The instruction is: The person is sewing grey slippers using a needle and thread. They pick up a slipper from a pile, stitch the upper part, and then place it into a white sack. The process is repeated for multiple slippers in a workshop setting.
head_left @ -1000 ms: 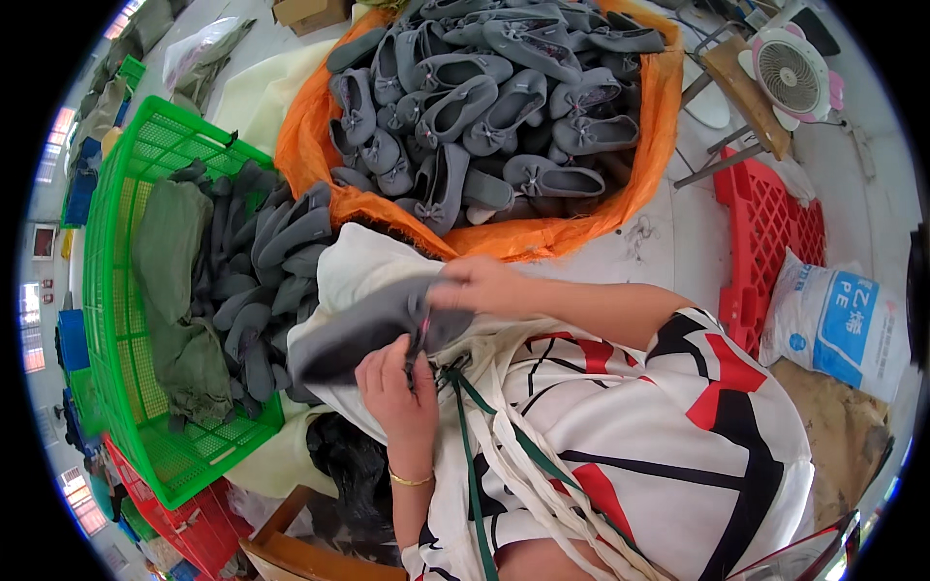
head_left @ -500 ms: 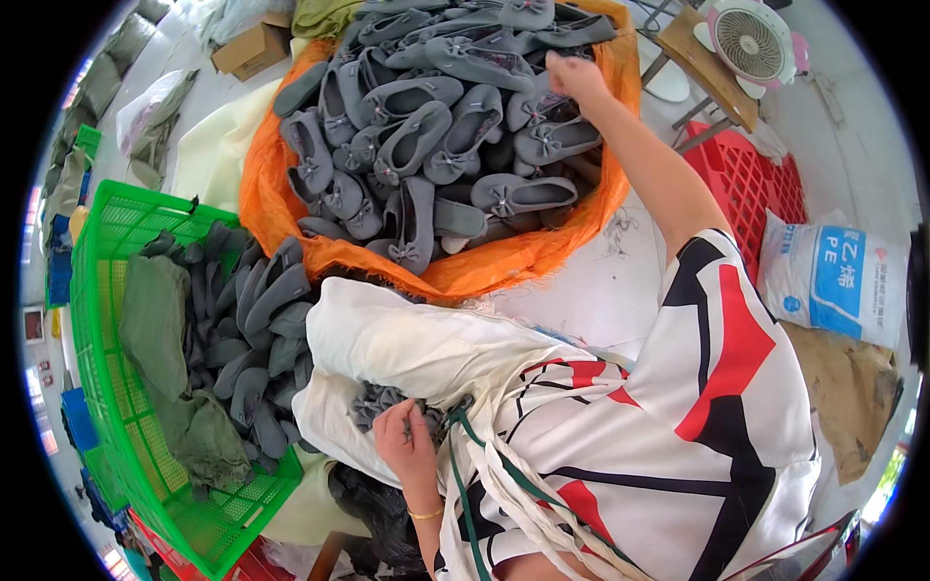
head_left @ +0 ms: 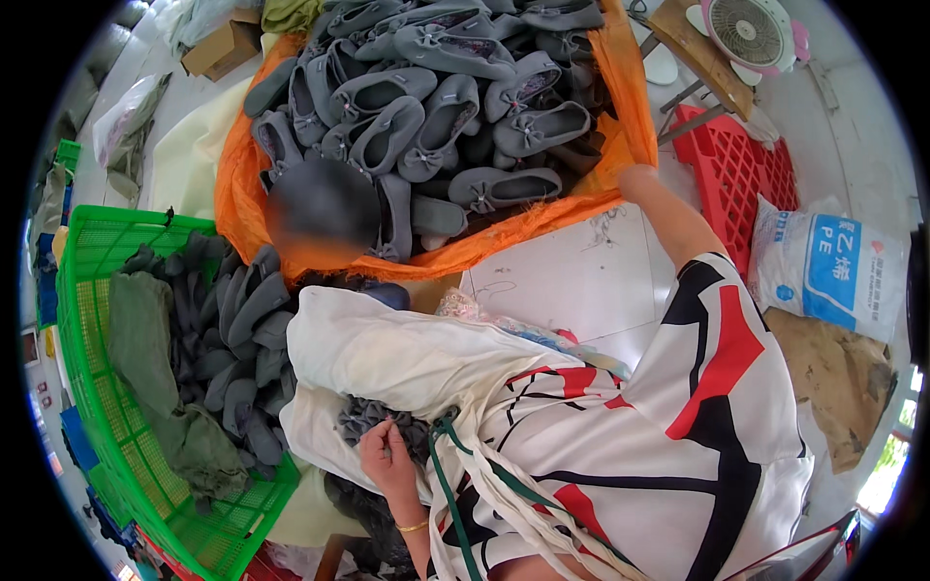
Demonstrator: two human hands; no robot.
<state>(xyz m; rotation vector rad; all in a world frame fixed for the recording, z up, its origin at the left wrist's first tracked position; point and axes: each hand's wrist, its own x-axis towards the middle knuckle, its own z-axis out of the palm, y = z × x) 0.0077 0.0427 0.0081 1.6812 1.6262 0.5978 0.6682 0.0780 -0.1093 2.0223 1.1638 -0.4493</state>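
Observation:
My left hand (head_left: 385,453) rests in my lap with its fingers curled together. It touches a heap of small dark grey fabric pieces (head_left: 363,414) on the white apron (head_left: 378,334); what is between the fingers is too small to make out. My right hand (head_left: 635,182) is at the right edge of a big orange sack (head_left: 620,73), its fingers hidden by the sack's side. The sack is full of grey slip-on shoes (head_left: 455,53), several with bows on the toes. A dark blurred round patch covers some shoes at the sack's near left.
A green plastic crate (head_left: 97,368) on the left holds grey shoe parts (head_left: 237,358) and olive cloth (head_left: 145,339). On the right are a red crate (head_left: 731,160), a white and blue bag (head_left: 823,266) and a fan (head_left: 746,34) on a small wooden table. A cardboard box (head_left: 225,50) lies far left.
My right hand has come back from over the shoes to the sack's right edge, which now bulges outward. My left hand stays by the grey pieces. The view has shifted slightly.

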